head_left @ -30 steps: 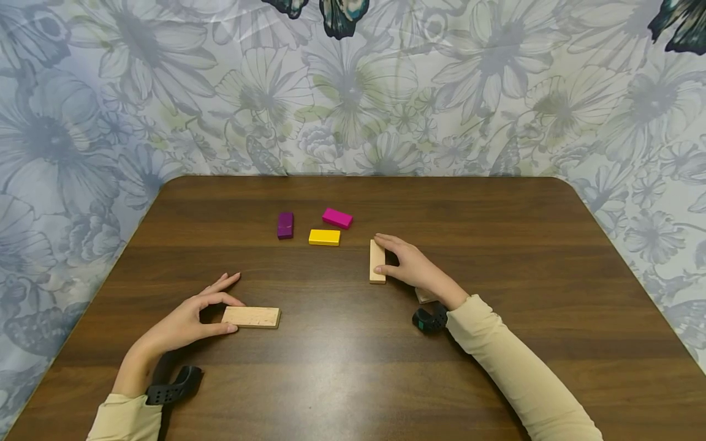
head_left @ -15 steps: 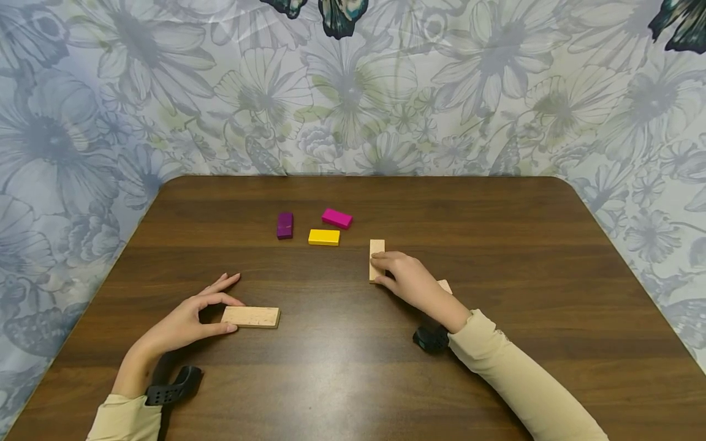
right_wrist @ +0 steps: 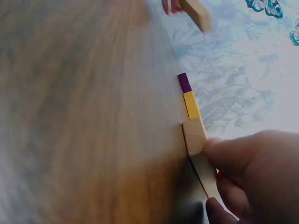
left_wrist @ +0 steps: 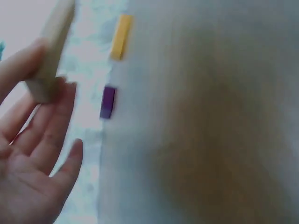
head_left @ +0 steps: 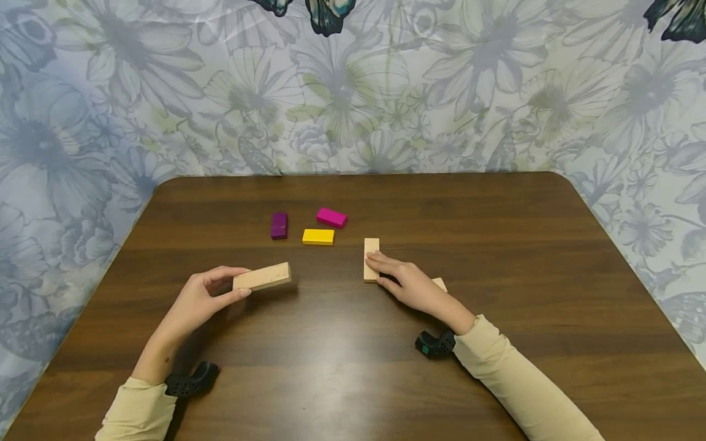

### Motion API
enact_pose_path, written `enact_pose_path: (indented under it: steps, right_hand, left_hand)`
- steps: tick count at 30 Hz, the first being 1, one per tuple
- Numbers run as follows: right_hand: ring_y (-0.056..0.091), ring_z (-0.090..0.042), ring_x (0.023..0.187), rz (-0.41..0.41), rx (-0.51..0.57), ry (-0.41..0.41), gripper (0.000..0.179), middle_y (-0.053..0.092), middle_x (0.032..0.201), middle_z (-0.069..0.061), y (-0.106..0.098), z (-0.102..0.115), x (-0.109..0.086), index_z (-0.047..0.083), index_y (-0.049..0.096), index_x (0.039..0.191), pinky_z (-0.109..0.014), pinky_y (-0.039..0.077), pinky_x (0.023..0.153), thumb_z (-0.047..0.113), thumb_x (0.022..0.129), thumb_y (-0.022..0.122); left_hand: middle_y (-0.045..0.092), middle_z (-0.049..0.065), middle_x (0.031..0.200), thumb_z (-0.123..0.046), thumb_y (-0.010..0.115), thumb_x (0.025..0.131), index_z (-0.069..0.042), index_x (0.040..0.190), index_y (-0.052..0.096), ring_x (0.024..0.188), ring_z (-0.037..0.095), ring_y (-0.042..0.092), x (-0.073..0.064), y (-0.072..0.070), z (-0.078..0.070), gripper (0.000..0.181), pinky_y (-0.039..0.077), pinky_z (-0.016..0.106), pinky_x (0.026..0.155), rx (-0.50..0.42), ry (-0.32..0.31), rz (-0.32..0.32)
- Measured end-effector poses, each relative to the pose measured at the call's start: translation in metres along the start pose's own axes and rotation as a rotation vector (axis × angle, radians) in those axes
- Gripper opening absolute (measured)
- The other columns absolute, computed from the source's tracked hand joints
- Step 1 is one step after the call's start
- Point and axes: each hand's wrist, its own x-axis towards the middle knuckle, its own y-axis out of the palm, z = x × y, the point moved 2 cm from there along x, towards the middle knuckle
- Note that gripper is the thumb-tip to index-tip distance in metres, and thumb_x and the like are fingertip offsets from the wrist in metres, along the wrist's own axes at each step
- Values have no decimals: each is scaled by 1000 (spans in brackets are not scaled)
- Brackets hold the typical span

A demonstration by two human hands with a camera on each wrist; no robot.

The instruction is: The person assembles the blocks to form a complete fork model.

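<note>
In the head view my left hand (head_left: 193,303) pinches a plain wooden block (head_left: 262,277) by its left end, between thumb and fingers. The block is raised off the table and slightly tilted, its shadow falling below it. The left wrist view shows the thumb over the same wooden block (left_wrist: 51,60) and the other fingers spread behind it. To the right, my right hand (head_left: 410,288) holds a second plain wooden block (head_left: 372,244) at its right side; this one lies lengthwise away from me on the table. Part of it is hidden under the fingers.
A purple block (head_left: 279,226), a magenta block (head_left: 331,217) and a yellow block (head_left: 318,237) lie further back on the brown table (head_left: 331,380). Another plain wooden block (head_left: 439,284) shows partly behind the right wrist. Flowered cloth (head_left: 342,104) hangs behind the table.
My left hand has lifted its wooden block off the table and moved it slightly forward and right. My right hand's fingers have drawn back from the far end of the other block.
</note>
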Motion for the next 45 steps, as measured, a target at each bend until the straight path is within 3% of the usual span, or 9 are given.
enact_pose_path:
  steps: [3, 7, 10, 15, 21, 26, 31, 36, 45]
  right_hand:
    - [31, -20, 132, -2, -3, 2, 44, 39, 142, -11, -1, 0, 1, 0, 46, 136, -37, 32, 102, 5, 94, 56]
    - [31, -20, 132, -6, -10, 5, 45, 39, 142, -12, -1, 1, 1, 0, 46, 136, -36, 32, 102, 3, 93, 57]
    - [32, -21, 132, -15, -22, 4, 45, 39, 142, -12, -1, 2, 1, 0, 47, 136, -37, 33, 101, 3, 92, 58]
    - [33, -23, 132, -16, -25, -6, 45, 40, 141, -15, 0, 3, 0, -1, 47, 135, -38, 33, 101, 3, 92, 58]
    - [33, -22, 131, -9, -13, 3, 45, 39, 142, -13, 0, 2, -1, 0, 47, 136, -37, 34, 101, 2, 92, 59]
    - [32, -21, 132, 0, -7, 5, 45, 39, 142, -13, 1, 2, -1, -1, 46, 136, -37, 33, 101, 2, 92, 58]
    - [31, -20, 133, 7, -9, 6, 45, 38, 143, -11, 3, 1, 0, 0, 46, 136, -35, 32, 102, 2, 92, 57]
    - [31, -21, 132, 0, -12, -2, 45, 39, 142, -11, 2, 1, 0, 0, 47, 136, -36, 32, 102, 2, 92, 58]
    - [31, -20, 133, 2, -18, 1, 46, 38, 143, -11, 2, -1, 0, 0, 46, 136, -35, 32, 102, 1, 92, 58]
  left_hand:
    - [62, 9, 110, -21, 72, 84, -6, 117, 65, 100, 14, 58, 20, 8, -17, 37, 47, 25, 80, -65, -24, -23]
    - [60, 12, 113, -23, 73, 83, -4, 119, 63, 97, 20, 58, 51, 22, -37, 42, 49, 24, 74, -172, -56, -8]
    - [60, 14, 111, -23, 74, 82, -3, 119, 63, 95, 23, 58, 74, 36, -50, 43, 49, 25, 73, -222, -40, 16]
    - [63, 14, 105, -20, 75, 82, -1, 116, 65, 89, 24, 60, 108, 64, -66, 40, 49, 28, 72, -309, -21, 53]
    - [63, 11, 106, -19, 74, 83, -3, 116, 65, 93, 23, 59, 142, 98, -74, 38, 50, 40, 77, -368, -60, 79]
    - [65, 11, 104, -18, 74, 83, -2, 115, 66, 93, 23, 62, 163, 122, -72, 36, 50, 36, 77, -303, -19, 77]
    - [67, 11, 101, -17, 74, 83, -2, 113, 67, 90, 22, 63, 175, 135, -67, 35, 50, 33, 77, -139, 44, 61]
    - [68, 13, 99, -15, 74, 83, 0, 111, 67, 87, 24, 64, 179, 137, -67, 32, 51, 36, 74, 1, 109, 24]
    - [68, 13, 100, -17, 73, 83, -1, 109, 69, 88, 23, 61, 181, 137, -64, 31, 47, 37, 77, 128, 147, 10]
